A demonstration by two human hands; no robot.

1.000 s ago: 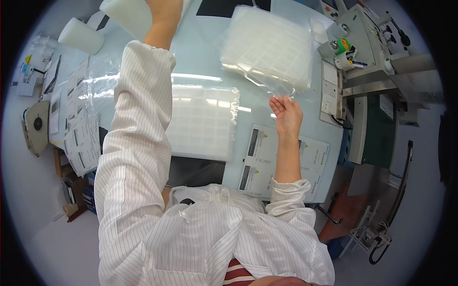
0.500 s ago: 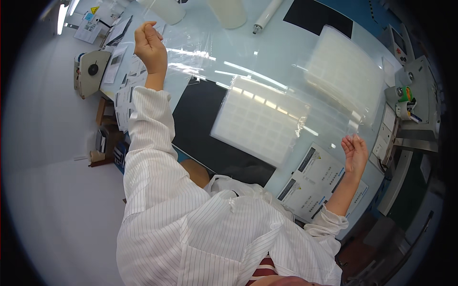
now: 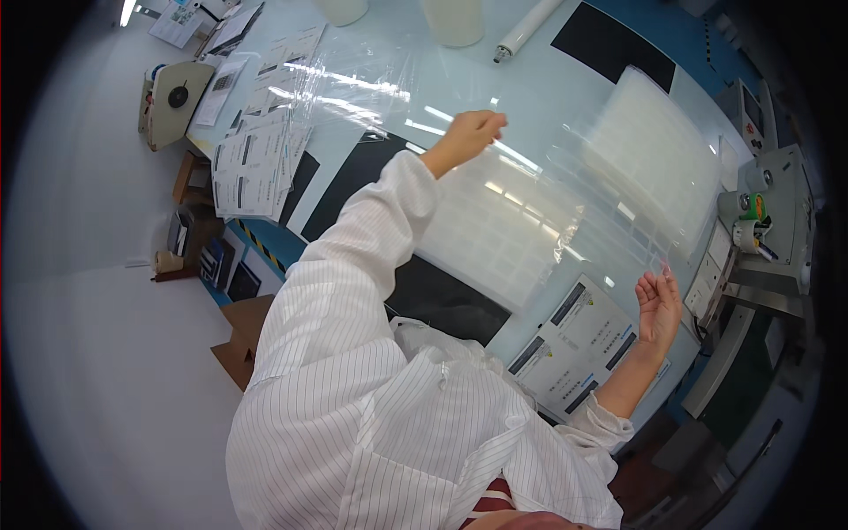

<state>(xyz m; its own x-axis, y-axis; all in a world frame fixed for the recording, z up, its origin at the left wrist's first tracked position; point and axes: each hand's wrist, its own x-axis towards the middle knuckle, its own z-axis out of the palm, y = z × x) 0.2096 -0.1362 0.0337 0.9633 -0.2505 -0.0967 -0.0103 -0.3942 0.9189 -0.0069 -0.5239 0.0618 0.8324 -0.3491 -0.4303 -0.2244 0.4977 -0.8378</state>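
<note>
My left hand [image 3: 471, 137] is closed, fingers pressed together, above the far edge of a translucent sheet with a grid of pale squares [image 3: 486, 234]. Whatever it pinches, if anything, is too clear to make out. At the right, my right hand [image 3: 658, 309] has its thumb and fingertips closed on a clear plastic film, palm partly turned up. The gridded sheet lies partly over a black mat [image 3: 450, 300]. Beyond my right hand rests a stack of similar translucent gridded sheets [image 3: 658, 159]. Crumpled clear film [image 3: 362, 84] spreads across the table's far left.
Printed sheets [image 3: 574, 340] lie near my right forearm, and more printed papers [image 3: 256, 168] at the left edge. White rolls [image 3: 455, 19] and a roller [image 3: 527, 31] stand at the back. A second black mat [image 3: 612, 42] lies far right. Cups with pens [image 3: 751, 234] line the right side.
My left hand has swung from the far left across to the right, over the gridded sheet. My right hand stays nearly in place, slightly lower.
</note>
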